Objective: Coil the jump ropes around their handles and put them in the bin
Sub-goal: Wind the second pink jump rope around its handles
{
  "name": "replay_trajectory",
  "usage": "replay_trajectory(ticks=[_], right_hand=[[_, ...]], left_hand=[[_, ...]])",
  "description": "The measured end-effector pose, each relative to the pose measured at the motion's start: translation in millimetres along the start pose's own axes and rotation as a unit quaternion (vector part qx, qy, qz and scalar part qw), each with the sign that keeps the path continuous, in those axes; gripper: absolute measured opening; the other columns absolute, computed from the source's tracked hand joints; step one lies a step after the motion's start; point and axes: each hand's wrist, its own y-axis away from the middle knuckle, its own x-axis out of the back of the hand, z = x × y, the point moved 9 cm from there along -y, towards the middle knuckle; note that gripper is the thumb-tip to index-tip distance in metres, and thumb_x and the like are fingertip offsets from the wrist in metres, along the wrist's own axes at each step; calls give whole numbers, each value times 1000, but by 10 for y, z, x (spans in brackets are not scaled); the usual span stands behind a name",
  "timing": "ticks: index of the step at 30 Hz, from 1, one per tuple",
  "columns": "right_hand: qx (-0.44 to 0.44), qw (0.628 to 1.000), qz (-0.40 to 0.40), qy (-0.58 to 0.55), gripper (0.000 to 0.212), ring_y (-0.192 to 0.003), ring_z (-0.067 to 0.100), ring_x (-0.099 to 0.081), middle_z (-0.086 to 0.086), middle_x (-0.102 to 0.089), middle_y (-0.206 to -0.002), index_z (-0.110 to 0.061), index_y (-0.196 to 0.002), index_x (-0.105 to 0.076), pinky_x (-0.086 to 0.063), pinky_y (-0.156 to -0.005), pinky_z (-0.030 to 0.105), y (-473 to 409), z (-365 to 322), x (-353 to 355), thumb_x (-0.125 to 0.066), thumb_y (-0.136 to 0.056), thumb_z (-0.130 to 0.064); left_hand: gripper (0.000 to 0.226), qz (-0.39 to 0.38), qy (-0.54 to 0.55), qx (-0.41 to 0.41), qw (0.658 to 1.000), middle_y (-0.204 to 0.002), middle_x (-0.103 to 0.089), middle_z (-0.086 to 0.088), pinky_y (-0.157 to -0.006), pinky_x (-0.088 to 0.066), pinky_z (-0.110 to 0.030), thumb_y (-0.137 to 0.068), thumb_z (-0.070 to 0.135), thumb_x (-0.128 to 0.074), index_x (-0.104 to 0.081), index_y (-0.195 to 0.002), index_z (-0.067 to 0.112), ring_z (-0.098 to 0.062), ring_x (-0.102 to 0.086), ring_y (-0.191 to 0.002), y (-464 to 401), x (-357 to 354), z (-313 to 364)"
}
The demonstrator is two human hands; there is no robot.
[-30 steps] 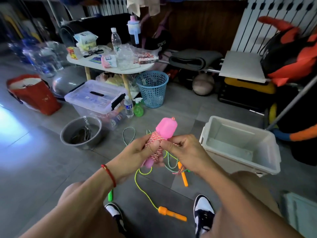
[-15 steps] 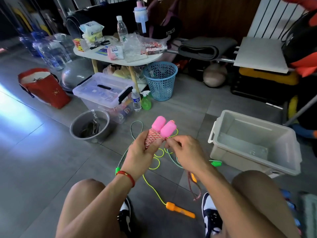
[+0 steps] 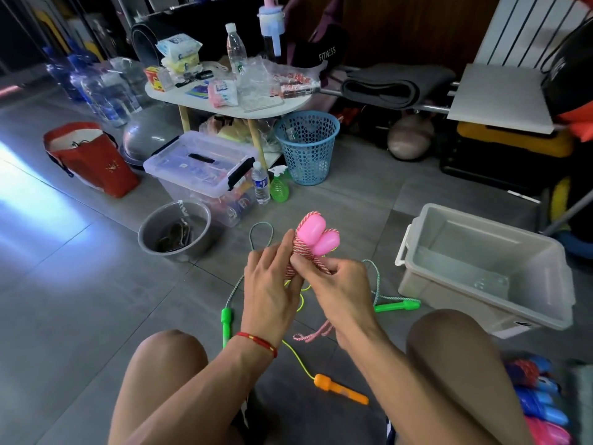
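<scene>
Nearest, an orange handle lies on the floor just this side of the pink handles, with green handles either side. Above it the left hand grips the pink-and-white rope coiled around those handles, while the right hand pinches a strand, the loose tail hanging below. Farther right of the pink handles stands the grey bin, apart from them.

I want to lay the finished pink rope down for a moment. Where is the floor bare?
Bare floor lies left of the grey bowl, and between the blue basket and the bin. Between the knees, the green rope and orange handle crowd it.
</scene>
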Motion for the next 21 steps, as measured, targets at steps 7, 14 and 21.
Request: replay_trajectory(ticks=[7, 14, 21], right_hand=[[2, 998, -36, -58, 14, -67, 17, -64, 10, -78, -81, -21, -86, -82, -51, -69, 34, -155, -69, 104, -82, -82, -35], [37, 987, -153, -41, 13, -65, 7, -65, 8, -76, -74, -10, -94, -80, -53, -61, 21, -133, -205, 45, -72, -92, -20], [55, 975, -217, 0, 16, -65, 3, -63, -2, -75, -70, -9, -84, -79, -50, -67, 20, -117, -273, 90, -70, -92, -20]], left_hand=[[51, -65, 318, 88, 942, -119, -68, 5, -88, -50, -24, -92, 19, -73, -58, -140, 28, -8, -64, -99, 68, 34, 115], [38, -260, 514, 221, 787, -79, -53, -34, -105, -46, -56, -101, 36, -48, -65, -116, 5, -36, -62, -98, 146, -237, 35], [45, -334, 623, 301, 640, -116, -63, -30, -71, -52, -42, -94, 27, -59, -49, -132, 6, -31, -61, -85, 217, -245, 29]])
